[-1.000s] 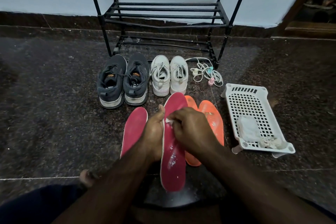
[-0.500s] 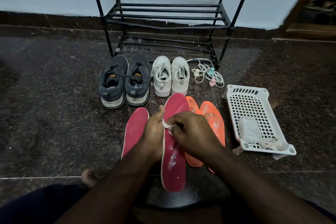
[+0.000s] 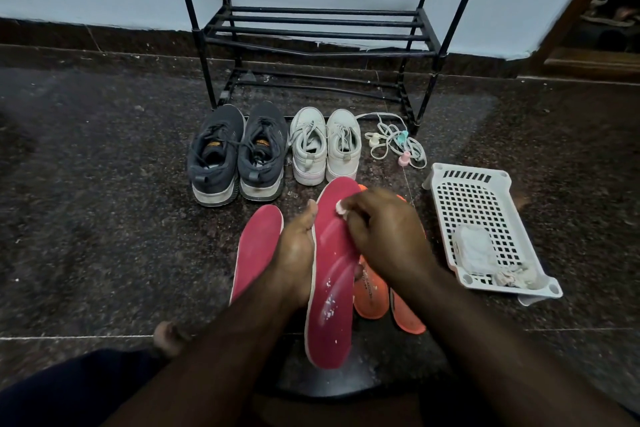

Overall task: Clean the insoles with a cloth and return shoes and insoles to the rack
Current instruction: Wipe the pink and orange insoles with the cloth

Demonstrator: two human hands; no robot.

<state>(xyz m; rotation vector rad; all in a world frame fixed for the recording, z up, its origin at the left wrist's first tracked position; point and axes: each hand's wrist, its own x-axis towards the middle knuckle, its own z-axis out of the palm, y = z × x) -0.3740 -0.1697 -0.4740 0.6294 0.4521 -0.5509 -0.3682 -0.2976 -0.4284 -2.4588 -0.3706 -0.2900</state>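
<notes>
Head view: left hand point(image 3: 294, 253) grips a red insole point(image 3: 334, 274) by its edge above the floor, right hand point(image 3: 384, 229) pinching a white cloth point(image 3: 341, 209) against its toe end.

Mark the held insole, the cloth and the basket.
held insole point(image 3: 334, 274), head view, middle of its red top face
cloth point(image 3: 340, 209), head view, white wad at the fingertips
basket point(image 3: 465, 170), head view, far rim

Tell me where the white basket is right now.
In the head view, the white basket sits on the floor at the right, beside the orange insoles and just beyond the right hand, in front of the rack.
</notes>
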